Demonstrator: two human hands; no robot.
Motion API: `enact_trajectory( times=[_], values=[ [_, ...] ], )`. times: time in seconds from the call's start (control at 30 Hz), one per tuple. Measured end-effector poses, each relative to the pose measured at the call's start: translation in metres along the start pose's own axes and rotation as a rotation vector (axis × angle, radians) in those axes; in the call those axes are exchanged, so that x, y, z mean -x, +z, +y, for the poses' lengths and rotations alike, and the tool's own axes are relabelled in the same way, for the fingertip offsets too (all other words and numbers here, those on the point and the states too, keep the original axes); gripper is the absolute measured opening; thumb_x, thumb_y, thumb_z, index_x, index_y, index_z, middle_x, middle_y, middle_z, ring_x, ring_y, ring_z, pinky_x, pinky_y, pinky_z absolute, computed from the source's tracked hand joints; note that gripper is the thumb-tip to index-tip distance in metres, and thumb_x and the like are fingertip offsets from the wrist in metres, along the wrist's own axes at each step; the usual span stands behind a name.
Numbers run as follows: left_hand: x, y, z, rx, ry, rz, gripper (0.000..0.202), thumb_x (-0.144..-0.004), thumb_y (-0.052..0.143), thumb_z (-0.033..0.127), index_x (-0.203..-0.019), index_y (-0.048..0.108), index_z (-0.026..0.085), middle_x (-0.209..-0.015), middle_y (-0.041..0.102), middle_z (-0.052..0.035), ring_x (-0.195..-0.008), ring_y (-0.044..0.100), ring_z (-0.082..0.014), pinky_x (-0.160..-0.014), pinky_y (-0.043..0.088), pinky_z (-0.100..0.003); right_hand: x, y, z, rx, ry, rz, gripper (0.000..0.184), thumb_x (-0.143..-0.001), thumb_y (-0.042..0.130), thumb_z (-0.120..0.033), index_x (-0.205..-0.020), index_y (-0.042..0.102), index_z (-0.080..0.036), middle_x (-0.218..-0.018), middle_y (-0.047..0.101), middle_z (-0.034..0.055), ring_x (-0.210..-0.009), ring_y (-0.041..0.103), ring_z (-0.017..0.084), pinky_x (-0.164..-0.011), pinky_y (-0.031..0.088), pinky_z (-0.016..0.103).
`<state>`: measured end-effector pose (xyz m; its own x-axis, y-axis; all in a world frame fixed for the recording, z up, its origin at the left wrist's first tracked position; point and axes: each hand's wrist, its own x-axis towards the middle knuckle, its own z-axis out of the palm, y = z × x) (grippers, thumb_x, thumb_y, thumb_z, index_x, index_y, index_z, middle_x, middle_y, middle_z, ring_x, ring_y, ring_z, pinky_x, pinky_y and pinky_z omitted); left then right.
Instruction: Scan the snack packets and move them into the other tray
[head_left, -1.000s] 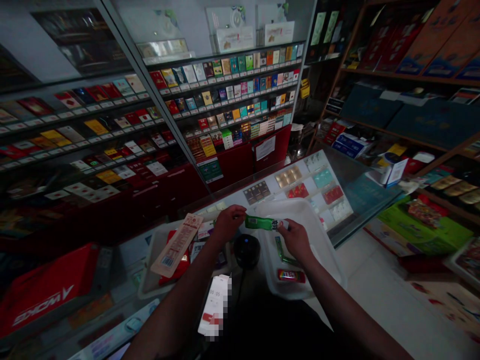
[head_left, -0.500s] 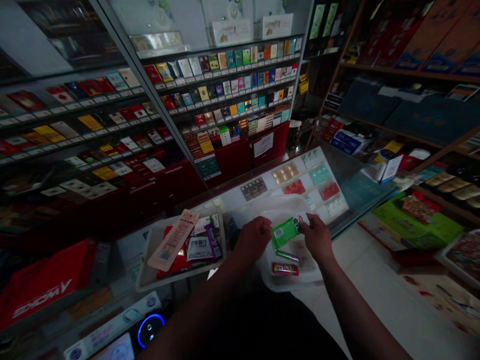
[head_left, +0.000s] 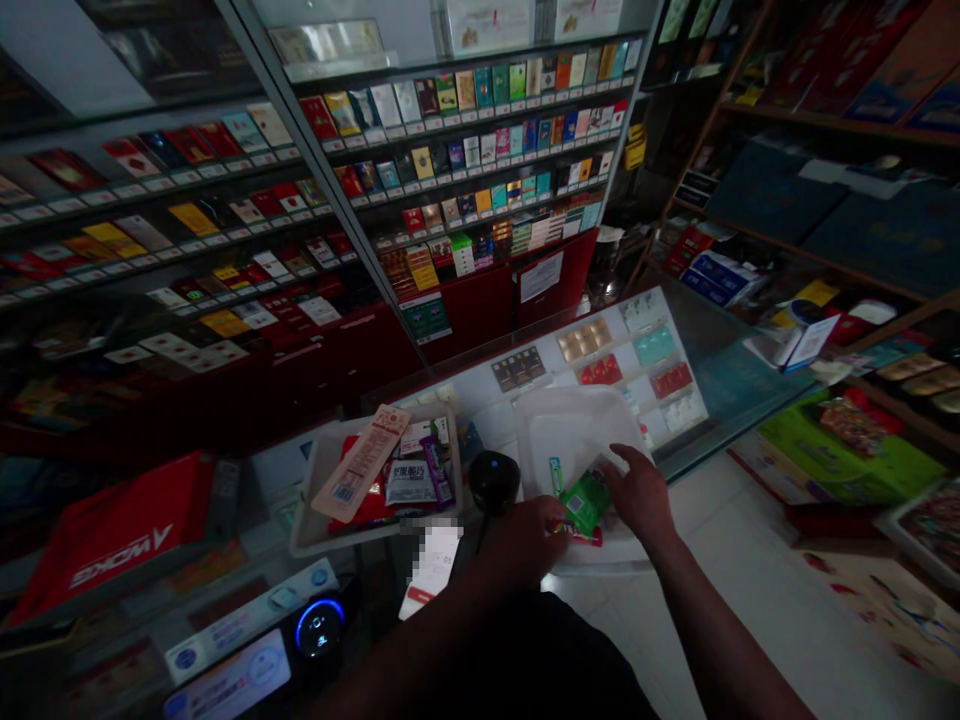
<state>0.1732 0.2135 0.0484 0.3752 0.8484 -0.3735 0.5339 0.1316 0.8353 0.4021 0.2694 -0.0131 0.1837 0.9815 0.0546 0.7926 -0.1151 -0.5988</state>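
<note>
A small green packet [head_left: 585,500] is low over the right white tray [head_left: 570,425], pinched between both hands. My right hand [head_left: 637,490] grips its right edge with fingers curled. My left hand [head_left: 529,535] is closed on its lower left corner, just above a red packet [head_left: 589,538] lying in the tray. A thin green stick packet [head_left: 556,474] lies in the tray beside them. A black scanner [head_left: 493,480] stands between the two trays, just left of my left hand.
A left white tray [head_left: 315,500] holds a long tan packet [head_left: 361,462] and several snack packets. A receipt [head_left: 431,565] lies on the glass counter [head_left: 675,350]. Cigarette shelves [head_left: 465,150] rise behind. A device with a blue ring light [head_left: 319,625] sits near the front.
Both hands have lowered the green packet from above the tray down to its front part, near the red packet. The view shifted slightly, and the black scanner shows again.
</note>
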Motion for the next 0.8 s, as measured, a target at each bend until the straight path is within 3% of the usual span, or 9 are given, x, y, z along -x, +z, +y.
enact_trajectory(
  times=[0.13, 0.27, 0.33, 0.47, 0.63, 0.8],
  values=[
    [0.022, -0.021, -0.014, 0.052, -0.068, 0.068, 0.026, -0.078, 0.062, 0.027, -0.102, 0.070, 0.020, -0.099, 0.074, -0.0046, -0.088, 0.067, -0.0189, -0.079, 0.049, -0.028, 0.004, -0.007, -0.026, -0.103, 0.049, -0.023, 0.042, -0.085, 0.052, -0.039, -0.116, 0.067, -0.015, -0.107, 0.073, 0.0124, -0.092, 0.070, 0.024, -0.089, 0.053, 0.039],
    [0.048, -0.052, -0.046, 0.105, -0.138, 0.198, 0.022, -0.082, 0.060, 0.030, -0.099, 0.070, 0.019, -0.092, 0.074, -0.0038, -0.084, 0.067, -0.0187, -0.077, 0.048, -0.029, 0.019, -0.011, -0.068, -0.227, 0.044, -0.040, 0.036, -0.086, 0.053, -0.042, -0.107, 0.069, -0.018, -0.101, 0.074, 0.0082, -0.085, 0.070, 0.021, -0.085, 0.053, 0.035],
    [0.061, -0.070, -0.065, 0.077, -0.197, 0.317, 0.018, -0.081, 0.062, 0.028, -0.093, 0.070, 0.018, -0.088, 0.073, -0.0050, -0.082, 0.067, -0.0196, -0.075, 0.048, -0.029, 0.029, -0.008, -0.092, -0.263, 0.001, -0.064, 0.030, -0.086, 0.053, -0.040, -0.101, 0.070, -0.020, -0.097, 0.075, 0.0065, -0.084, 0.069, 0.021, -0.083, 0.052, 0.034],
    [0.077, -0.096, -0.096, 0.153, -0.305, 0.503, 0.022, -0.082, 0.062, 0.026, -0.102, 0.066, 0.018, -0.096, 0.073, -0.0080, -0.078, 0.069, -0.0187, -0.068, 0.050, -0.027, 0.045, 0.005, -0.148, -0.322, -0.182, -0.216, 0.023, -0.090, 0.050, -0.032, -0.096, 0.070, -0.021, -0.093, 0.074, 0.0055, -0.083, 0.067, 0.020, -0.078, 0.051, 0.031],
    [0.085, -0.107, -0.107, 0.276, -0.382, 0.533, 0.030, -0.085, 0.060, 0.027, -0.111, 0.057, 0.014, -0.109, 0.071, -0.0131, -0.056, 0.065, -0.0122, -0.055, 0.050, -0.026, 0.031, 0.035, -0.223, -0.126, -0.523, -0.458, 0.028, -0.090, 0.047, -0.017, -0.106, 0.070, -0.020, -0.107, 0.073, 0.0071, -0.100, 0.065, 0.020, -0.089, 0.046, 0.028],
    [0.089, -0.110, -0.103, 0.293, -0.305, 0.438, 0.027, -0.083, 0.060, 0.025, -0.108, 0.056, 0.014, -0.109, 0.071, -0.0135, -0.058, 0.066, -0.0124, -0.054, 0.049, -0.024, 0.000, 0.091, -0.279, 0.224, -0.699, -0.673, 0.030, -0.090, 0.051, -0.019, -0.116, 0.067, -0.016, -0.118, 0.070, 0.0136, -0.110, 0.065, 0.023, -0.094, 0.046, 0.031]
  ],
)
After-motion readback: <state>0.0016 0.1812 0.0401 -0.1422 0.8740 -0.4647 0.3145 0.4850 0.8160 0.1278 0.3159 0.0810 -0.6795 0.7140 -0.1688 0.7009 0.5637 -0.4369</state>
